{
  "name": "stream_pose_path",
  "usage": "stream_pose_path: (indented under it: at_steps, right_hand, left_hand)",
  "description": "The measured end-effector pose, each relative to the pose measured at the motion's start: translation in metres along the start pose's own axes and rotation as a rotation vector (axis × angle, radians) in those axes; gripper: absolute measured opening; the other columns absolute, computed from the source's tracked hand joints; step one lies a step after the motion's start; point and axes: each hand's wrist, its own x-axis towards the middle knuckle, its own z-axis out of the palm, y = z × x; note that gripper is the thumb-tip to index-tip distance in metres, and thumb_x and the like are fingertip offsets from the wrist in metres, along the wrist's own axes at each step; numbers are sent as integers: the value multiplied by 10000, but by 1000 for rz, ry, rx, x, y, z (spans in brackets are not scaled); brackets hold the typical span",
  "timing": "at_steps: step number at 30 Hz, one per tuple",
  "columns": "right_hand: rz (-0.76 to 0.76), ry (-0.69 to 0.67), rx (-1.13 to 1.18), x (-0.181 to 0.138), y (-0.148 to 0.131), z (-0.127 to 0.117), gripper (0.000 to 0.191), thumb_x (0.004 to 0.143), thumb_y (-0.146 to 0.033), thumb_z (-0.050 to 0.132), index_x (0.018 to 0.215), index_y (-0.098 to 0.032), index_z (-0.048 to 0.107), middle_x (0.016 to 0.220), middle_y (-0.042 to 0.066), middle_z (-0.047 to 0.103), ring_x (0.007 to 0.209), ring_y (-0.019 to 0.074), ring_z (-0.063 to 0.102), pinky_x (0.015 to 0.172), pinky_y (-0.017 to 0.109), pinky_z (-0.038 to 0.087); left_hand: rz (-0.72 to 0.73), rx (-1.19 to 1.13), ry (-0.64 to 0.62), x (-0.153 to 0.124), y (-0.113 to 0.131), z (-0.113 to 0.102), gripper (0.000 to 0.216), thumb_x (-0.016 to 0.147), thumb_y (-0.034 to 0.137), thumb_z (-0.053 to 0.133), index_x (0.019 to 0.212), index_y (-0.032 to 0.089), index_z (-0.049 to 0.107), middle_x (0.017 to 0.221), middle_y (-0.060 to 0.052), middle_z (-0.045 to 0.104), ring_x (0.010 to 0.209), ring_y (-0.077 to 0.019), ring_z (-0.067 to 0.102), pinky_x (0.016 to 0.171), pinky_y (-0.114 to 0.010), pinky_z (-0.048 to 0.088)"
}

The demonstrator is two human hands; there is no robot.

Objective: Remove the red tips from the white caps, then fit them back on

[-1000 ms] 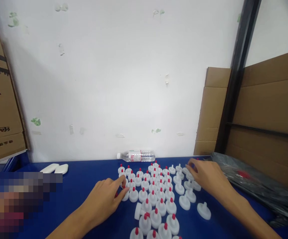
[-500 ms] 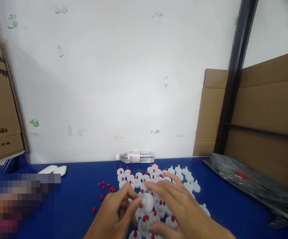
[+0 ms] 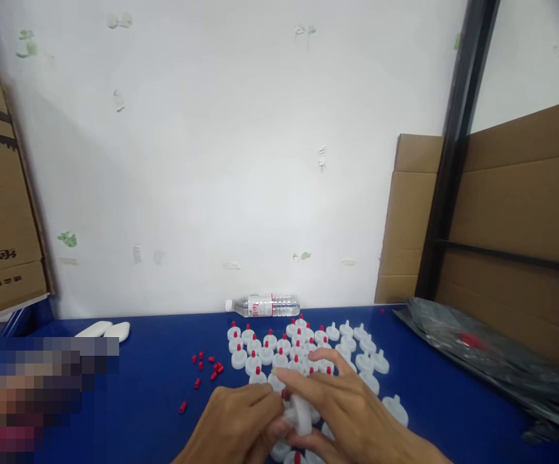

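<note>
Tilted on its side, a white plastic nozzle cap (image 3: 302, 415) sits between the thumb and fingers of my right hand (image 3: 356, 406), its narrow spout facing left. My left hand (image 3: 243, 419) is closed at the spout end; anything else between its fingers is hidden. Many similar white caps stand around and behind both hands, several with red tips, such as the capped one (image 3: 266, 353). On the right, others have bare spouts, such as the white cap (image 3: 380, 362). Small red tips (image 3: 214, 376) lie loose left of the group.
A clear plastic bottle (image 3: 264, 305) lies along the wall. Two white flat rounded objects (image 3: 117, 331) are at the back left of the blue table (image 3: 138, 399). Grey plastic sheeting (image 3: 482, 354) covers the right side, by cardboard (image 3: 516, 206) and a dark post (image 3: 453, 148).
The white cap between my hands has turned sideways and moved slightly down and right. My left hand has closed in on its spout, and my right fingers have closed round its body.
</note>
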Motion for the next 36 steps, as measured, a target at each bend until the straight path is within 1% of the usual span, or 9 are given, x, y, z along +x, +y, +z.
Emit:
stream_pose_path:
  at_steps: [6,9,12,15,19,21,27,31,36]
  right_hand:
    - [-65,87,-43,8,0,2,248,1058,-216,506,1298,-158,534,960,-11,781,717,86,702,1155,309,328]
    - [-129,162,-100,2,9,1,257,983,-25,454,1169,-157,572,873,-38,759,585,58,633,1088,298,381]
    - [-91,231,-143,-5,22,-5,257,949,17,471,1092,-164,585,772,-48,728,544,69,599,987,306,442]
    - [50,144,-138,-7,25,-12,263,983,-154,545,1245,-167,544,990,30,771,809,147,726,1006,364,465]
    - [46,-42,-105,-1,12,-12,591,998,-519,581,1445,-168,421,1304,100,707,1186,205,682,1142,387,410]
    - [8,-28,-73,3,4,-8,592,990,-559,599,1414,-172,455,1256,77,733,1141,168,701,1151,327,399]
    - [-95,67,-101,7,0,-1,203,1059,-325,560,1143,-157,638,949,0,779,804,101,716,1090,288,389]
    - [-181,106,-202,9,6,-3,207,1052,-294,580,1129,-125,671,968,6,784,772,100,696,1056,318,373]
    - [-198,161,-276,11,12,-6,241,1066,-321,554,1156,-141,686,985,3,791,774,110,687,1016,344,384]
  left_hand:
    - [-278,-355,-42,-4,-4,7,508,1105,493,311,742,210,525,659,20,574,603,-136,532,612,-254,374]
    - [-446,-586,-68,-3,-2,2,584,1075,601,301,650,214,402,558,45,424,517,-120,402,546,-263,313]
    - [-570,-652,-6,0,-2,-6,585,1082,592,288,639,219,373,547,54,361,513,-117,351,533,-264,289]
    - [-533,-427,56,1,-9,-12,533,1100,502,308,653,218,364,579,48,371,530,-120,352,533,-264,277]
    - [-319,-85,55,-4,-13,-8,433,1095,357,371,697,212,460,617,29,515,526,-121,446,524,-259,289]
    - [-200,-21,57,-6,-10,-5,361,1082,309,408,754,217,528,664,14,599,542,-124,524,525,-247,334]
    - [-57,-66,-5,-2,-2,0,364,1089,279,360,793,220,563,700,-7,653,577,-138,596,549,-237,410]
    - [-250,-261,-21,4,3,-4,504,1106,457,277,758,226,560,671,5,597,607,-161,546,625,-252,440]
    - [-520,-508,-81,14,13,-9,521,1064,586,352,734,208,492,725,17,449,697,-160,419,680,-260,389]
